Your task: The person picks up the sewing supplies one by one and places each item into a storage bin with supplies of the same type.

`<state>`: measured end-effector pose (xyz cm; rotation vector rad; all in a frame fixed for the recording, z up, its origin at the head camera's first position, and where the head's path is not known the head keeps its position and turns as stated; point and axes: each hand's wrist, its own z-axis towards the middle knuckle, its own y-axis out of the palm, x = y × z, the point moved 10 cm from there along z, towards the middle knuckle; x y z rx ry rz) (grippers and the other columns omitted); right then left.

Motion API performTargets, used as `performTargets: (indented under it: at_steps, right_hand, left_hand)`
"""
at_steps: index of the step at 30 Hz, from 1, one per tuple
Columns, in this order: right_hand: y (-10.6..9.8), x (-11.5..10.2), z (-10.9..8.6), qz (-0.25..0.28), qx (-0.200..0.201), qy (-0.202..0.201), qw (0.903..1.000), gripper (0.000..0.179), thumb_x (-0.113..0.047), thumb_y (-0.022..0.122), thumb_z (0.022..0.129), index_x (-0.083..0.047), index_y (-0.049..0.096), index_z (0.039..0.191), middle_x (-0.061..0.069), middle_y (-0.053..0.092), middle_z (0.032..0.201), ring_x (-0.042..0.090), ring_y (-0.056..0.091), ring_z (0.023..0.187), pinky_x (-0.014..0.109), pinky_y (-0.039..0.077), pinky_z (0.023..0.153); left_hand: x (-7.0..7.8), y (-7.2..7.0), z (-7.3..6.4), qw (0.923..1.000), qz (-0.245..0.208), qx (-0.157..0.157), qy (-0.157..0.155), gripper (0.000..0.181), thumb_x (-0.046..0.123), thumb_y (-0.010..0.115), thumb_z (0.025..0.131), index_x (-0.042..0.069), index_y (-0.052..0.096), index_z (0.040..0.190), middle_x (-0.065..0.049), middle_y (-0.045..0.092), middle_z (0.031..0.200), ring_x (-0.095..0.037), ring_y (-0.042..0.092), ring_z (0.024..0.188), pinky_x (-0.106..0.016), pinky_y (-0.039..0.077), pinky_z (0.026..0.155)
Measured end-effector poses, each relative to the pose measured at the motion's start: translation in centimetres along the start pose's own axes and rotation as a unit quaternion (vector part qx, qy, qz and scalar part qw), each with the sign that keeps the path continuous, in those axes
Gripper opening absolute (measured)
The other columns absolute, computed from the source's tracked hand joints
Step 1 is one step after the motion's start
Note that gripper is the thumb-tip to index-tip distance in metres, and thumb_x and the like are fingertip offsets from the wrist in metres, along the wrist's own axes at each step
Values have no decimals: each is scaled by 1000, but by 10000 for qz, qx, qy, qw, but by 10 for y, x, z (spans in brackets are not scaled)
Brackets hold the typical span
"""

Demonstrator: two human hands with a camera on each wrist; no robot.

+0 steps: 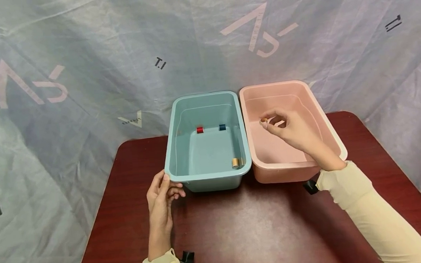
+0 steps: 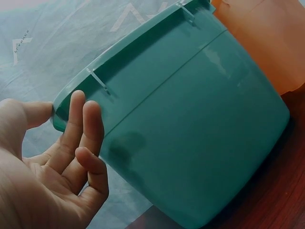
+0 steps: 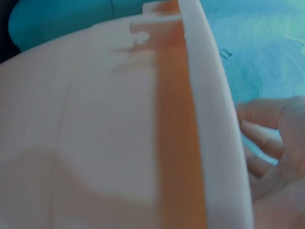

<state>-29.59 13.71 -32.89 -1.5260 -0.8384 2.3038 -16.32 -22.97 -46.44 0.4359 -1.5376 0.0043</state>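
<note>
My left hand (image 1: 159,199) grips the near left corner of the blue-green basin (image 1: 205,177), thumb on the rim and fingers beneath it. In the left wrist view the thumb touches the rim's corner, and the other fingers lie near the basin's outer wall. Over the inside of the pink basin (image 1: 287,165), my right hand (image 1: 292,129) pinches a small thread spool (image 1: 263,120) with orange-brown thread between thumb and fingertips. Inside the blue-green basin lie a red thread spool (image 1: 200,130), a blue thread spool (image 1: 222,127) and a tan thread spool (image 1: 235,162).
Both basins stand side by side on a dark red wooden table (image 1: 237,233). A grey printed cloth (image 1: 128,64) hangs behind and around it. Black wrist mounts (image 1: 187,259) show at the sleeves.
</note>
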Motion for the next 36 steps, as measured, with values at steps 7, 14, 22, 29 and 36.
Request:
performTargets:
  at_steps: [7,14,22,29,36]
  right_hand:
    - [-14,18,13,-35,318,646,9974,28,-15,67,100,-3,71,125,20,75,119,-3,65,85,18,54,68]
    - [-19,39,27,6,291,920,9953,29,-9,66,100,5,68,126,28,68,125,-12,58,79,10,50,68]
    - [-26,53,28,-115,417,1121,9928,27,-9,65,101,6,68,124,27,68,125,-10,57,83,9,46,73]
    - [-25,54,25,-266,265,1183,9923,26,-10,64,102,4,70,122,25,66,127,-13,55,81,10,46,72]
    - [-22,57,21,-402,43,1283,9909,26,-14,64,103,3,71,122,27,71,124,-12,57,78,15,47,71]
  left_hand:
    - [4,-3,3,9999,76,1,67,42,32,56,109,4,55,141,3,73,78,-12,69,57,-19,49,58]
    - [3,-5,4,9999,106,34,49,42,32,56,109,5,55,141,3,73,79,-12,69,58,-19,49,59]
    - [5,-1,7,9998,151,-52,144,44,34,56,109,4,55,142,2,73,79,-12,69,58,-19,49,59]
    - [2,0,8,9999,136,-31,91,42,34,56,109,6,56,141,2,73,78,-13,69,57,-19,48,58]
    - [-2,2,8,9999,89,-34,38,42,34,57,109,6,56,140,2,73,78,-12,69,57,-19,48,57]
